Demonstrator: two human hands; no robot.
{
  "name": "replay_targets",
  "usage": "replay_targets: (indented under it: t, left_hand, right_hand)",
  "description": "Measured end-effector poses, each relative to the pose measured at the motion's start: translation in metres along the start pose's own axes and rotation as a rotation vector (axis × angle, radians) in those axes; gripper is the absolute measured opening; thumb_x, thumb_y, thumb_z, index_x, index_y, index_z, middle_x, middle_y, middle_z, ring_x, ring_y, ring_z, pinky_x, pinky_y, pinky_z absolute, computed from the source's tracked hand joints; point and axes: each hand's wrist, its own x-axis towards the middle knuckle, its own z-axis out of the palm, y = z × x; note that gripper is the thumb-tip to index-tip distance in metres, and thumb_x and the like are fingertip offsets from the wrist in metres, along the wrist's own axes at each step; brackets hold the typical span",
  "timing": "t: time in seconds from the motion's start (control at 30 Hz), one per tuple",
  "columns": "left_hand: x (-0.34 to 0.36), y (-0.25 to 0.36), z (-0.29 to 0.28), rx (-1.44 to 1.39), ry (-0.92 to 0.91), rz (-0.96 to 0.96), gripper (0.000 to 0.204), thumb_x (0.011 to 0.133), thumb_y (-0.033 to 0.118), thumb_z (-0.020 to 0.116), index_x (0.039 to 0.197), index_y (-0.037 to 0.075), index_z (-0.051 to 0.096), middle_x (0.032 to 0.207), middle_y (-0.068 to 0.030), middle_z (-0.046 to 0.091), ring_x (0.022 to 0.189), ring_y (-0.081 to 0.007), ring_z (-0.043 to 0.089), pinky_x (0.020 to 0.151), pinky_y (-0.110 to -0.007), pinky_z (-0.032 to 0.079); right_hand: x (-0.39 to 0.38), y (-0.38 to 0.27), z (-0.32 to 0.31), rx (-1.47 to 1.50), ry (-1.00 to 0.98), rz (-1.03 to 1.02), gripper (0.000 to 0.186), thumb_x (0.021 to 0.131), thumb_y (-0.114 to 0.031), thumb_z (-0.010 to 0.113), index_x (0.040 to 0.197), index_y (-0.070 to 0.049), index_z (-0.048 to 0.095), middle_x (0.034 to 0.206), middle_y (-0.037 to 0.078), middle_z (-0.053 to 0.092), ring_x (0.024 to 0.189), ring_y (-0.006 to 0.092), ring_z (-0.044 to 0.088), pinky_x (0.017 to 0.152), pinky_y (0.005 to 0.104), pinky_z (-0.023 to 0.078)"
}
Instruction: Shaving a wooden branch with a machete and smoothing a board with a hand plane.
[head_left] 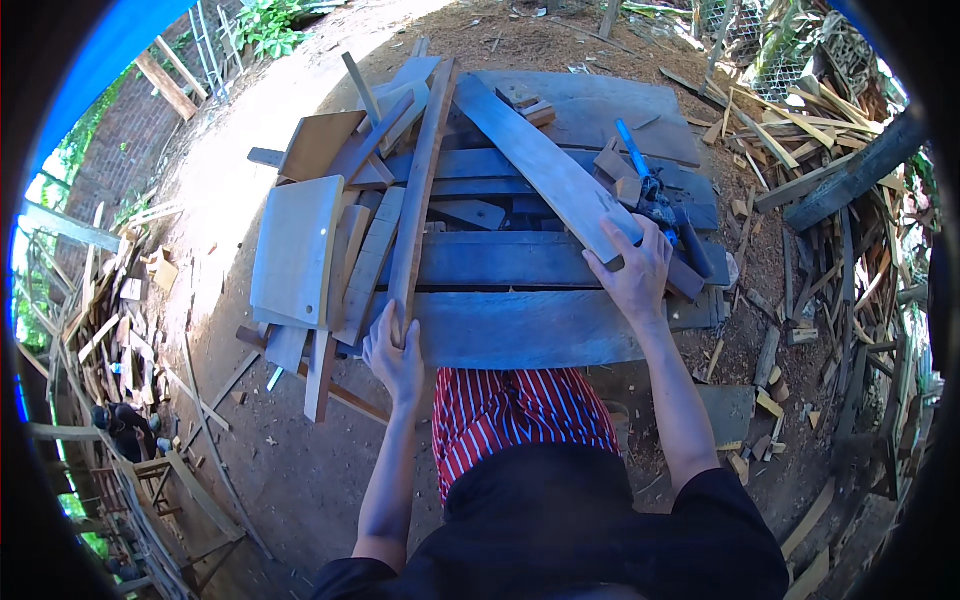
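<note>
1. Outdoor yard, bare dirt ground [250, 130], brick wall far left, scrap wood heaps on both sides. Weathered grey plank bench [520, 325] sits just ahead of the person, piled with offcuts.
2. Left of the left hand: pale flat board [295, 250] with rounded corners, resting tilted on the pile; thin sticks and slats hang off the bench's left edge.
3. Left hand [393, 357] is curled around the near end of a long narrow brown strip [420, 190]; fingers wrapped on it. The strip runs away from the hand, up over the pile, upright in the picture.
4. Between the hands: bare bench planks, open room there.
5. Right hand [632, 275] lies flat, fingers spread, pressing on the near end of a wide grey plank [545, 165] that runs diagonally away to the upper left.
6. Just beyond the right hand: blue-handled tool [645, 180], touching small blocks.
7. Right of the right hand: bench edge, then dense scrap pile [830, 200], little open room.
</note>
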Motion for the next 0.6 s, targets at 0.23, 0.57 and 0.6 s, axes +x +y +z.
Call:
replay_targets:
  t: [0.23, 0.57, 0.6]
  left_hand:
    - [-0.001, 0.000, -0.007, 0.082, 0.080, -0.001, 0.046, 0.086, 0.020, 0.073, 0.131, 0.016, 0.061, 0.121, -0.0061, 0.064, 0.111, -0.0255, 0.055, 0.102, -0.041, 0.034]
    - [0.019, -0.012, -0.011, 0.333, 0.068, 0.139, 0.050, 0.086, 0.022, 0.072, 0.135, 0.017, 0.059, 0.124, -0.0101, 0.061, 0.114, -0.0290, 0.053, 0.102, -0.043, 0.035]
    - [0.022, -0.012, -0.013, 0.388, 0.049, 0.143, 0.051, 0.087, 0.023, 0.071, 0.136, 0.017, 0.058, 0.124, -0.0110, 0.060, 0.113, -0.0296, 0.053, 0.102, -0.043, 0.035]
  right_hand:
    - [0.003, -0.072, -0.030, 0.116, 0.072, 0.073, 0.047, 0.065, -0.031, 0.084, 0.107, -0.017, 0.068, 0.107, 0.012, 0.049, 0.099, 0.0303, 0.051, 0.086, 0.0431, 0.044]
    - [-0.093, -0.107, -0.050, 0.305, -0.221, 0.071, 0.048, 0.073, -0.022, 0.081, 0.117, -0.011, 0.066, 0.110, 0.014, 0.052, 0.103, 0.0339, 0.051, 0.092, 0.0441, 0.041]
    - [-0.093, -0.102, -0.048, 0.357, -0.236, 0.024, 0.048, 0.076, -0.022, 0.078, 0.121, -0.012, 0.064, 0.109, 0.013, 0.052, 0.102, 0.0328, 0.051, 0.092, 0.0443, 0.041]
